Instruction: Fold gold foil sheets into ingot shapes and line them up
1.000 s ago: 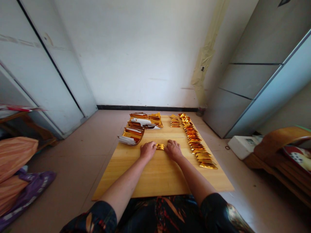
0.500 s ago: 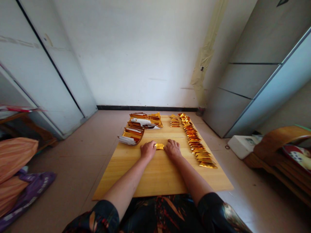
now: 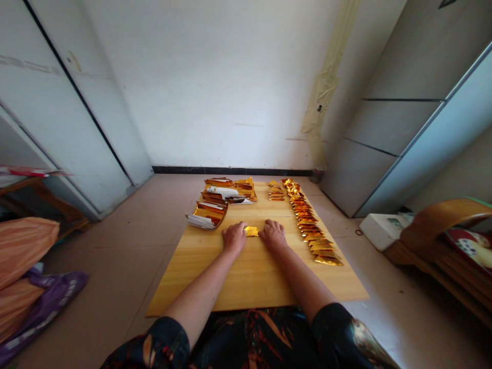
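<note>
A small piece of folded gold foil paper (image 3: 252, 231) lies low over the wooden board (image 3: 246, 282), stretched between my two hands. My left hand (image 3: 234, 237) is closed on its left end, fingers curled and thumb side inward. At the right end, my right hand (image 3: 272, 236) pinches it with bent fingers. Beyond my left hand rests a curled stack of gold paper sheets (image 3: 210, 212) with white edges. To the right of my right hand runs a long row of folded gold foil pieces (image 3: 307, 223), overlapping one another. A shorter row of gold pieces (image 3: 276, 191) sits farther back.
More gold and white paper sheets (image 3: 226, 191) are piled at the board's far left. A white wall (image 3: 230, 92) stands behind. On the floor are orange and purple bags (image 3: 42, 287) at left and a white box (image 3: 384, 230) at right, beside wooden furniture (image 3: 442, 236).
Almost nothing differs. Both hands keep their places at the ends of the gold foil paper; the whole view has shifted very slightly.
</note>
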A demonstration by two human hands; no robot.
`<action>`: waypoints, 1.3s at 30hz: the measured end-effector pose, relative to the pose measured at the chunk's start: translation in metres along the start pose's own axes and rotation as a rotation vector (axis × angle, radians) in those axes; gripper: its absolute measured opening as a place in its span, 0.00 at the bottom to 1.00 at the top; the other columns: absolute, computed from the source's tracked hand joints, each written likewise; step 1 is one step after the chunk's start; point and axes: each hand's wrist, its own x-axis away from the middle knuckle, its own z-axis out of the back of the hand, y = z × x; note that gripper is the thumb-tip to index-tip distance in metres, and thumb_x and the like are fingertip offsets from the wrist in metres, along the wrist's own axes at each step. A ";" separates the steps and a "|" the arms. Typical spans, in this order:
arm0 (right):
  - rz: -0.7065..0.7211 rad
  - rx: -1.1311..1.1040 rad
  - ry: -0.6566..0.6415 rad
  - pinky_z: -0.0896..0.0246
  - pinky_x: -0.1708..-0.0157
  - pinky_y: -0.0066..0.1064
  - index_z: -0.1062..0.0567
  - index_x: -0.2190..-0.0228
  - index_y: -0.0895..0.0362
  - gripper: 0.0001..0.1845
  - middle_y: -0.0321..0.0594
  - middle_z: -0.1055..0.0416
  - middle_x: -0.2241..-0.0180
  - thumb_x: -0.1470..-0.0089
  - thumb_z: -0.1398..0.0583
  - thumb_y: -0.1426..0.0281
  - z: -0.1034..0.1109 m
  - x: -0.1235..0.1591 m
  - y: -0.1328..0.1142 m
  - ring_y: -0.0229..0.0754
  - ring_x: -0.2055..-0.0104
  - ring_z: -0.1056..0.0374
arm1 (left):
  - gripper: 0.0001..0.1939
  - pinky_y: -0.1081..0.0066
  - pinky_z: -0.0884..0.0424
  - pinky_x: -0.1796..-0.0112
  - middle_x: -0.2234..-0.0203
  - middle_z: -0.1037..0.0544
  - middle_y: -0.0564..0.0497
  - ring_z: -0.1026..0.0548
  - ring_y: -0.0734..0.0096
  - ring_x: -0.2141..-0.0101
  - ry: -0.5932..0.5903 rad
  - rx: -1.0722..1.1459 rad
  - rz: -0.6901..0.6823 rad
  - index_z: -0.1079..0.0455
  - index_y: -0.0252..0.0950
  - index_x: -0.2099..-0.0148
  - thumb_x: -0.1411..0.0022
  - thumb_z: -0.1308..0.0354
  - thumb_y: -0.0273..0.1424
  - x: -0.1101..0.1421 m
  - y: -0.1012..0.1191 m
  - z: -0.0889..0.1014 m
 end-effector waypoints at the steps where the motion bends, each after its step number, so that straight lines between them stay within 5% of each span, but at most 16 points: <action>1: -0.001 0.001 0.003 0.54 0.48 0.38 0.26 0.56 0.57 0.18 0.45 0.37 0.45 0.41 0.48 0.63 0.000 -0.001 0.000 0.48 0.46 0.44 | 0.13 0.66 0.40 0.57 0.59 0.22 0.50 0.28 0.66 0.56 0.005 -0.009 -0.007 0.32 0.43 0.53 0.39 0.51 0.27 0.000 0.001 0.000; 24: -0.008 0.001 0.022 0.52 0.51 0.37 0.25 0.59 0.57 0.16 0.45 0.35 0.47 0.43 0.46 0.62 -0.003 -0.003 0.001 0.48 0.48 0.42 | 0.14 0.67 0.41 0.59 0.59 0.25 0.48 0.30 0.65 0.56 0.034 -0.070 -0.002 0.33 0.41 0.51 0.37 0.53 0.25 0.001 -0.001 -0.005; 31: -0.011 -0.047 0.052 0.53 0.50 0.37 0.25 0.60 0.57 0.14 0.44 0.35 0.47 0.43 0.45 0.64 -0.002 0.000 0.001 0.47 0.47 0.42 | 0.13 0.67 0.43 0.60 0.64 0.28 0.50 0.32 0.67 0.58 -0.004 -0.093 -0.115 0.26 0.46 0.59 0.36 0.52 0.29 0.001 -0.005 -0.003; 39: 0.050 -0.135 0.101 0.54 0.49 0.35 0.26 0.68 0.55 0.08 0.40 0.34 0.48 0.45 0.45 0.66 -0.009 0.000 0.013 0.44 0.48 0.41 | 0.13 0.66 0.46 0.59 0.62 0.28 0.50 0.35 0.65 0.56 -0.064 -0.122 -0.195 0.25 0.49 0.57 0.35 0.50 0.34 0.000 -0.009 0.003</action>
